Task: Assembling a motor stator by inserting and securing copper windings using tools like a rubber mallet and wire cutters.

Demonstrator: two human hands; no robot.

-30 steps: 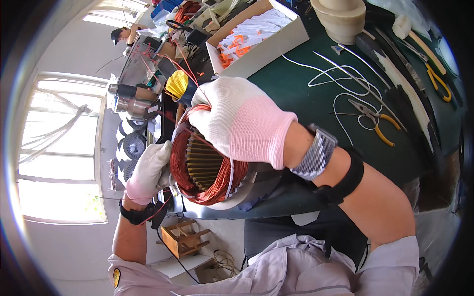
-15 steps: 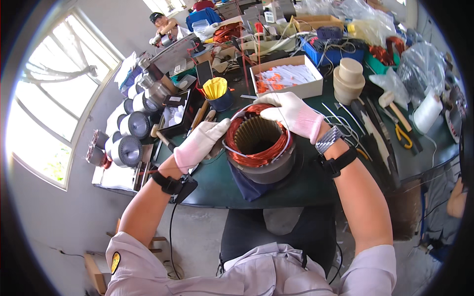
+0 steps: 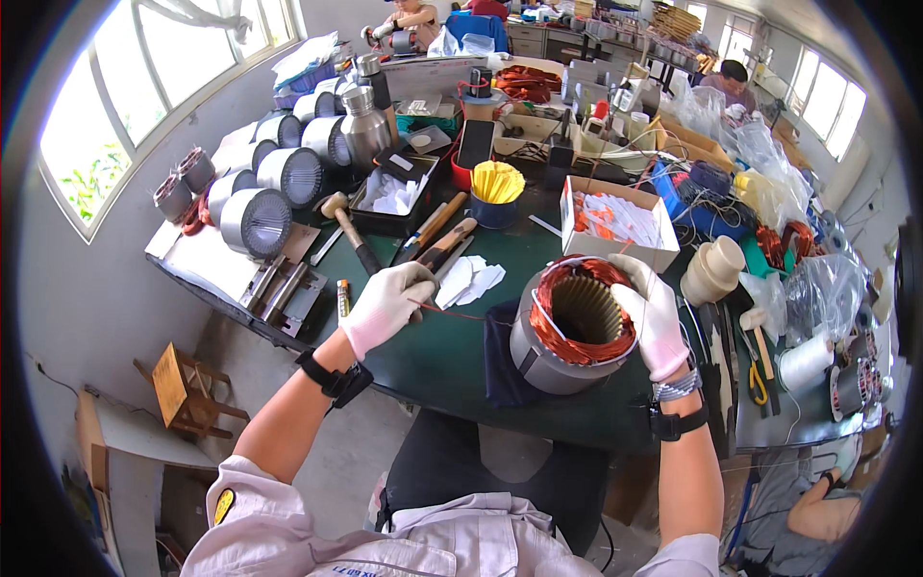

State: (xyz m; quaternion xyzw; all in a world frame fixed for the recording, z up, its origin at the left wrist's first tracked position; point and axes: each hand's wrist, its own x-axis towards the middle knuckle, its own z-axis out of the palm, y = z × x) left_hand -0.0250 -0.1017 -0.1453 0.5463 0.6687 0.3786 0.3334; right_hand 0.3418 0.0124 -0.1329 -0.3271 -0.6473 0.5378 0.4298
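A motor stator (image 3: 538, 362) with a grey cylindrical housing stands upright on a dark blue cloth (image 3: 504, 369). Its ring of red-brown copper winding (image 3: 598, 352) is bound in places with white cord. My left hand (image 3: 388, 306), in a white glove with a pink cuff, is away to the left of the stator. Its fingers are pinched on a thin reddish wire (image 3: 460, 314) that stretches toward the winding. My right hand (image 3: 654, 313), gloved likewise, curls over the right edge of the winding; its fingertips are partly hidden.
White paper slips (image 3: 469, 281), a mallet (image 3: 352, 231) and wooden-handled tools lie beyond my left hand. Further back are a blue cup of yellow strips (image 3: 496, 212) and a box of slips (image 3: 627, 252). Several stators (image 3: 256, 221) stand left; scissors (image 3: 757, 383) lie right. Other people sit nearby.
My left hand has left the winding's side and moved left, with the wire drawn out. My right hand has shifted from the winding's far rim to its right edge. The view has swung.
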